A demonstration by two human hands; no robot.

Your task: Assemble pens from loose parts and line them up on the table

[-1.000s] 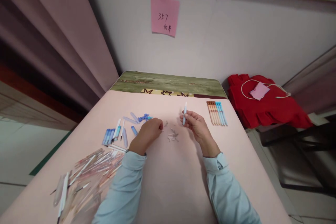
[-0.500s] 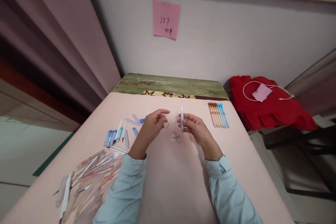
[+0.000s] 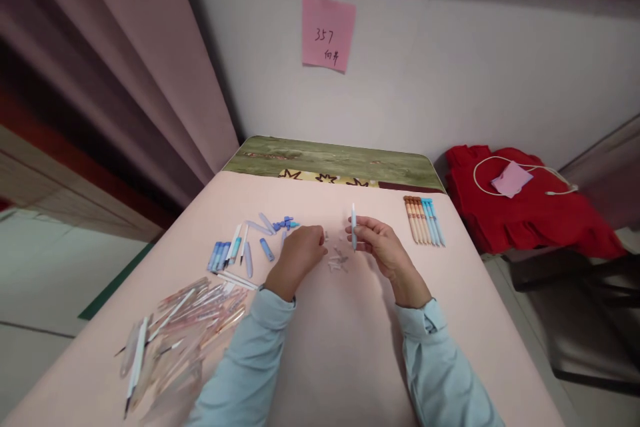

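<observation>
Between the thumb and fingers of my right hand (image 3: 387, 250) a slim pale blue pen barrel (image 3: 354, 230) stands upright, a white narrow tip at its top. My left hand (image 3: 300, 252) is closed, its fingertips pinched together low over the table beside a small pile of clear and whitish plastic bits (image 3: 337, 261). Whatever is in that pinch is too small to make out. Left of this hand lie blue barrel pieces (image 3: 267, 249), dark blue small parts (image 3: 285, 223) and white refills (image 3: 244, 243).
A heap of clear and pinkish pen parts (image 3: 190, 323) covers the table's left front. At the far right, brown-topped pens (image 3: 414, 220) and blue-topped pens (image 3: 434, 221) lie in a row. A red cloth-covered seat (image 3: 540, 220) with a white cable stands beyond the table's right edge.
My left hand has dropped and its fingers have closed near the small plastic bits. The right hand keeps the pen barrel upright. The view has shifted slightly.
</observation>
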